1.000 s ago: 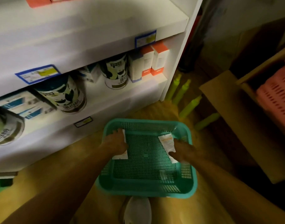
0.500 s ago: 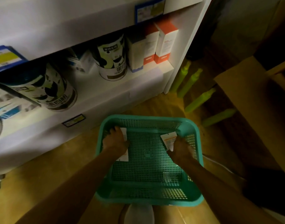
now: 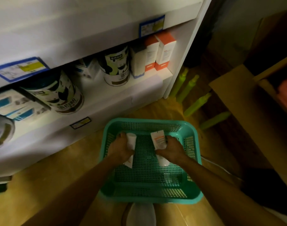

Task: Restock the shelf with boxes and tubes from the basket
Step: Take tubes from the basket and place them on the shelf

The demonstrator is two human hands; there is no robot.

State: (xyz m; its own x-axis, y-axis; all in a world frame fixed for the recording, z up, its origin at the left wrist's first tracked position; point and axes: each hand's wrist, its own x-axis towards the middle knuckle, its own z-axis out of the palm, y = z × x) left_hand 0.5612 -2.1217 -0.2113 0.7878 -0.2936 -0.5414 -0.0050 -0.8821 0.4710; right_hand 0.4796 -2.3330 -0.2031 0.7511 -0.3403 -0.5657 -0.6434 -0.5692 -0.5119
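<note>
A teal basket (image 3: 149, 195) sits on the wooden floor (image 3: 58, 173) in front of a white shelf (image 3: 126, 93), and both hands are inside it. The left hand (image 3: 121, 148) is wrapped around one white tube (image 3: 131, 141), whose ends stick out above and below the fist. The right hand (image 3: 172, 150) grips a second white tube (image 3: 159, 141) with orange print, crimped end up and cap end down near the basket's mesh bottom. That makes two tubes, one per hand, both over the middle of the basket; whether anything else lies in it is hard to tell. On the lower shelf board stand two large printed cans (image 3: 117, 66) in full view, with part of a third at the left edge, and two orange-and-white boxes (image 3: 164, 53) at the right end beside a darker-topped box (image 3: 137, 62). Four yellow-green bottles (image 3: 197, 104) lie on the floor right of the shelf.
</note>
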